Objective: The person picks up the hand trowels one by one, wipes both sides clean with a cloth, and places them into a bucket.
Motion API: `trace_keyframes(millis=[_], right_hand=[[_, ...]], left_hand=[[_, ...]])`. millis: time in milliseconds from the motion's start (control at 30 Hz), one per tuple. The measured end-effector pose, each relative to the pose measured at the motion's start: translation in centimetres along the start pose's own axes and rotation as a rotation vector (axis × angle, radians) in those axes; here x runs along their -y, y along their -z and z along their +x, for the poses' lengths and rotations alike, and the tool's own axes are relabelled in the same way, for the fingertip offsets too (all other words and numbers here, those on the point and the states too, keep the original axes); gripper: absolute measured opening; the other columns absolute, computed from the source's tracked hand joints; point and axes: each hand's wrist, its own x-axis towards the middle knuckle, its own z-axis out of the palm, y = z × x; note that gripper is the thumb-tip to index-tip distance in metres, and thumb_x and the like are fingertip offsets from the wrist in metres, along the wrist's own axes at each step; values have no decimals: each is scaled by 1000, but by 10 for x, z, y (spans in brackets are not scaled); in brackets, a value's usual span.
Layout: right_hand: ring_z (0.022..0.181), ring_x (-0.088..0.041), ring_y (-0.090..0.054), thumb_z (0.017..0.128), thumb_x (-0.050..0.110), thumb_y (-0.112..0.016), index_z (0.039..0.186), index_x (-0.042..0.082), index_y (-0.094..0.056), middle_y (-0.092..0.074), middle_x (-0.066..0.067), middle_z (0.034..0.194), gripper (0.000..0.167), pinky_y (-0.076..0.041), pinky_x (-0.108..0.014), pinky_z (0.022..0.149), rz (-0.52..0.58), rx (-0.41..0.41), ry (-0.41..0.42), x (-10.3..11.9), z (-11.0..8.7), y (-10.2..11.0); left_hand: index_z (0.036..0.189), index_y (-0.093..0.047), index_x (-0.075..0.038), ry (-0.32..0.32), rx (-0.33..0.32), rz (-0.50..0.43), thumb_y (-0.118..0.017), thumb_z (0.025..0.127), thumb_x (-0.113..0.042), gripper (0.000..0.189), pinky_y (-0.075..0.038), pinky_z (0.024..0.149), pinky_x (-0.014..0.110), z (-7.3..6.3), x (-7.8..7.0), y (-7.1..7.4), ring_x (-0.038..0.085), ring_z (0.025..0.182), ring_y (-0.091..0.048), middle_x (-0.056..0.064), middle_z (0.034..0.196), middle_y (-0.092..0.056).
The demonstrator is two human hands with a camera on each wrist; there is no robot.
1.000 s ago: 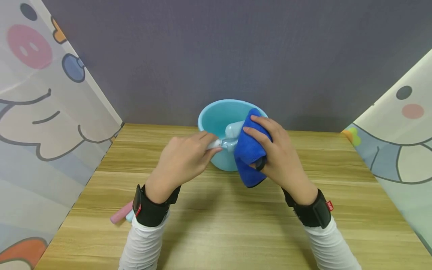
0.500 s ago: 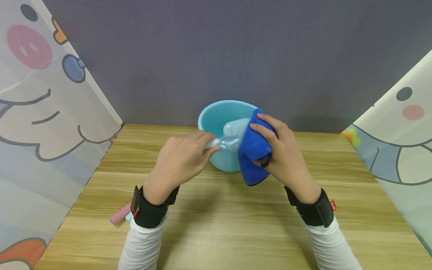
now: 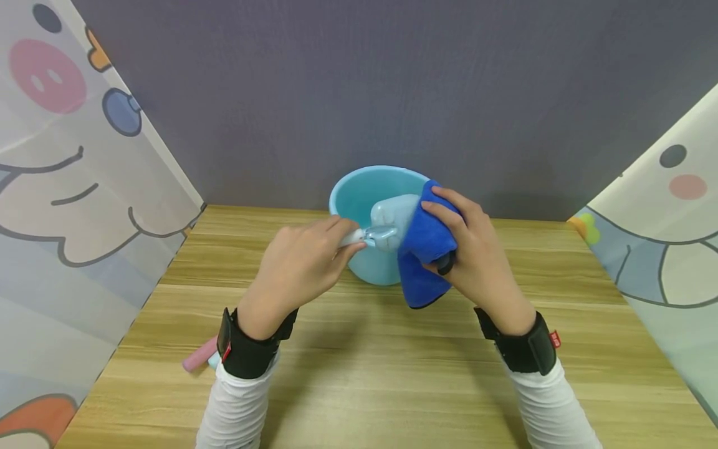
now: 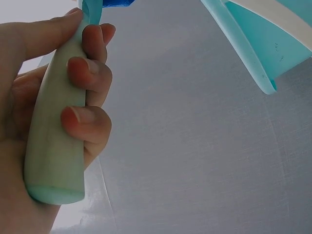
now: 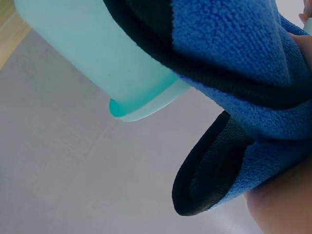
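Observation:
My left hand (image 3: 308, 252) grips the pale handle (image 4: 58, 112) of a light-blue toy shovel (image 3: 392, 215). In the left wrist view the fingers and thumb wrap round that handle. A blue cloth (image 3: 426, 234) with a black edge covers the right end of the shovel's broad head. My right hand (image 3: 473, 255) holds the cloth round it, fingers bent over the top. Both hands are raised in front of a light-blue bucket (image 3: 348, 190), the shovel's head in line with its opening. Cloth fills much of the right wrist view and hides the shovel's far end.
On the wooden table (image 3: 359, 386), a pink stick-like piece (image 3: 199, 355) and a small light-blue piece lie partly hidden behind the left wrist. A grey panel (image 3: 359, 93) rises behind the bucket. Cartoon-printed panels stand at both sides.
The right hand and cloth have slid a little to the right along the shovel's head. More of the light-blue head shows now. My left hand has hardly moved.

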Motion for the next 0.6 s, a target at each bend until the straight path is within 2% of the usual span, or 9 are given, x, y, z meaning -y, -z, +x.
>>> trace_keyframes(millis=[300,600], right_hand=[[137,-48,-46,63,4,-96,146,19,-42,-40,-14,157,100,-42,-65,102,-1,-21,-6,-4,-1,1],[138,-46,-46,64,1,-95,147,16,-42,-41,-15,157,99,-40,-66,105,13,-39,-28,-7,0,2]], left_hand=[[96,-68,-12,-6,-5,1,-70,97,-34,22,-31,45,23,-1,1,0,8,53,-44,-4,73,-57],[97,-68,-11,13,-4,-32,-71,97,-33,21,-34,46,24,-1,2,2,8,55,-47,-4,74,-59]])
